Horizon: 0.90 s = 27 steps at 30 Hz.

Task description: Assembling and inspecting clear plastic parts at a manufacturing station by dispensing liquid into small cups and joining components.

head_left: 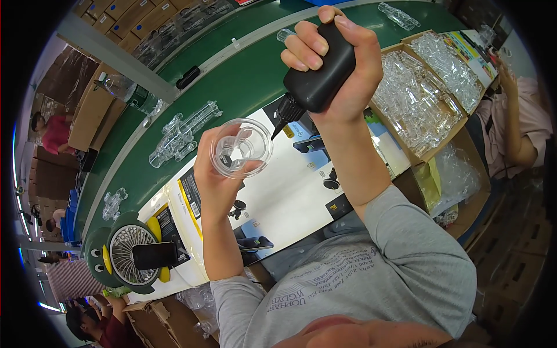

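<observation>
My right hand (pixel 348 64) is wrapped round a black squeeze bottle (pixel 322 72), which is tilted so its narrow nozzle (pixel 281 123) points down and left. The nozzle tip comes close to the rim of a clear plastic part (pixel 255 130), round and cup-like with a tube shape inside. Closed round that part is my left hand (pixel 210 165), holding its open end toward me. Whether the tip touches the rim, I cannot tell. A similar clear part (pixel 183 133) lies on the green bench beyond my left hand, and a smaller clear piece (pixel 115 203) lies farther left.
Boxes of clear plastic parts (pixel 415 104) stand at the right, near another person's arm (pixel 516 122). A penguin-shaped fan (pixel 125 252) stands at the left with a dark phone-like slab before it. Printed card (pixel 278 197) covers the bench (pixel 243 87) below my hands. A water bottle (pixel 130 93) lies behind.
</observation>
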### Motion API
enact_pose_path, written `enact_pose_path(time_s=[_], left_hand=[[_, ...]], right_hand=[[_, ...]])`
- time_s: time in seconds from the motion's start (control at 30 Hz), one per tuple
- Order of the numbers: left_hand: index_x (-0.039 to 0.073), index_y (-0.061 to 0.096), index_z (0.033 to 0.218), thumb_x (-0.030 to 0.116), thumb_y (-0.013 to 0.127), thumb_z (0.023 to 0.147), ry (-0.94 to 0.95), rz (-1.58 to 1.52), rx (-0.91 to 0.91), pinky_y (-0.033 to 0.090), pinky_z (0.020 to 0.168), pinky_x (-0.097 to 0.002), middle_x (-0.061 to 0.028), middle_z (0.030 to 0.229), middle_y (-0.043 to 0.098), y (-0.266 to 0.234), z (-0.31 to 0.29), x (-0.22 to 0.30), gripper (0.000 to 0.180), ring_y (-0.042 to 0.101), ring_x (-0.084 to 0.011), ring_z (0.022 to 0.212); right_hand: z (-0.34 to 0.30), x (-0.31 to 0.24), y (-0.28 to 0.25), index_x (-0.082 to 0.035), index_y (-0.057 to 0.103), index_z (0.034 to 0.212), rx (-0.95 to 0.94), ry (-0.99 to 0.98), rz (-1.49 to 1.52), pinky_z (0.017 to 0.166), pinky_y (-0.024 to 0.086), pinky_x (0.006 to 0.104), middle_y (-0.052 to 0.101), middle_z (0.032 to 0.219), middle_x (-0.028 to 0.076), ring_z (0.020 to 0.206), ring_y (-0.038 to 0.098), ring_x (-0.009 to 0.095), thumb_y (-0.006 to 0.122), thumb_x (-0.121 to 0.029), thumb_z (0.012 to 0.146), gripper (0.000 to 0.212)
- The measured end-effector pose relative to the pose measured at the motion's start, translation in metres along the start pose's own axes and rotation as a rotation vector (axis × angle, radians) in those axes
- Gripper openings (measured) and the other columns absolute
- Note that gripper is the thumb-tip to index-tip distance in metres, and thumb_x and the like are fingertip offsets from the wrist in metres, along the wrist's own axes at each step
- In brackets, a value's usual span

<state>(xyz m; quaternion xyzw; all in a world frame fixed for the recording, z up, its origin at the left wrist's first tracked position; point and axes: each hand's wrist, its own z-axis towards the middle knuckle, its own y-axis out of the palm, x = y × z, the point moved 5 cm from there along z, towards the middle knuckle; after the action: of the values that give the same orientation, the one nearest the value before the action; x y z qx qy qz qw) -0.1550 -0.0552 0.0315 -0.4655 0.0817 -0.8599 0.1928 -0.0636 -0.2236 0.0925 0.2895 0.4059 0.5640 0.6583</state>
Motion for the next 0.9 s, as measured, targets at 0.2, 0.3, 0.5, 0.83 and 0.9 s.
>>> enact_pose_path(time_s=[0.2,0.3,0.5,0.83,0.9], left_hand=[[0.003,0.043,0.109,0.009,0.082,0.058,-0.02,-0.185,0.014,0.044,0.087,-0.0317,-0.0113,0.102,0.057,-0.004,-0.004,-0.009,0.065,0.056,-0.0219,0.098],[0.002,0.044,0.109,0.006,0.081,0.056,-0.035,-0.289,-0.001,0.043,0.088,-0.0325,-0.0125,0.102,0.057,-0.002,-0.002,-0.009,0.065,0.056,-0.0228,0.099],[-0.003,0.054,0.107,0.011,0.078,0.06,0.105,-0.139,-0.07,0.041,0.09,-0.0329,-0.0136,0.108,0.053,-0.01,0.004,-0.013,0.055,0.054,-0.0222,0.1],[-0.006,0.05,0.115,0.022,0.068,0.075,-0.015,-0.297,-0.051,0.041,0.089,-0.031,-0.0122,0.107,0.056,-0.009,-0.001,-0.017,0.052,0.054,-0.0198,0.1],[-0.005,0.047,0.115,0.022,0.064,0.078,-0.035,-0.316,-0.013,0.041,0.089,-0.0311,-0.0128,0.106,0.058,-0.007,-0.002,-0.017,0.048,0.055,-0.02,0.1]], right_hand=[[0.001,0.001,-0.001,-0.009,0.041,0.084,-0.017,0.027,0.033,0.049,0.034,0.0226,0.039,0.06,0.002,0.051,0.038,0.011,0.049,-0.019,0.082,0.013],[0.001,0.002,-0.001,-0.009,0.042,0.084,-0.016,0.043,0.058,0.049,0.034,0.0226,0.039,0.06,0.002,0.051,0.038,0.011,0.049,-0.019,0.083,0.013],[0.003,0.002,-0.004,-0.009,0.044,0.086,-0.021,0.07,0.104,0.05,0.034,0.023,0.04,0.06,0.002,0.051,0.038,0.011,0.05,-0.02,0.083,0.013],[0.002,0.004,-0.001,-0.008,0.044,0.087,-0.033,0.088,0.109,0.049,0.034,0.0232,0.04,0.06,0.002,0.05,0.038,0.011,0.05,-0.019,0.082,0.013],[0.001,0.003,-0.003,-0.008,0.044,0.087,-0.028,0.089,0.125,0.049,0.034,0.0231,0.04,0.06,0.002,0.051,0.038,0.011,0.05,-0.019,0.083,0.013]])
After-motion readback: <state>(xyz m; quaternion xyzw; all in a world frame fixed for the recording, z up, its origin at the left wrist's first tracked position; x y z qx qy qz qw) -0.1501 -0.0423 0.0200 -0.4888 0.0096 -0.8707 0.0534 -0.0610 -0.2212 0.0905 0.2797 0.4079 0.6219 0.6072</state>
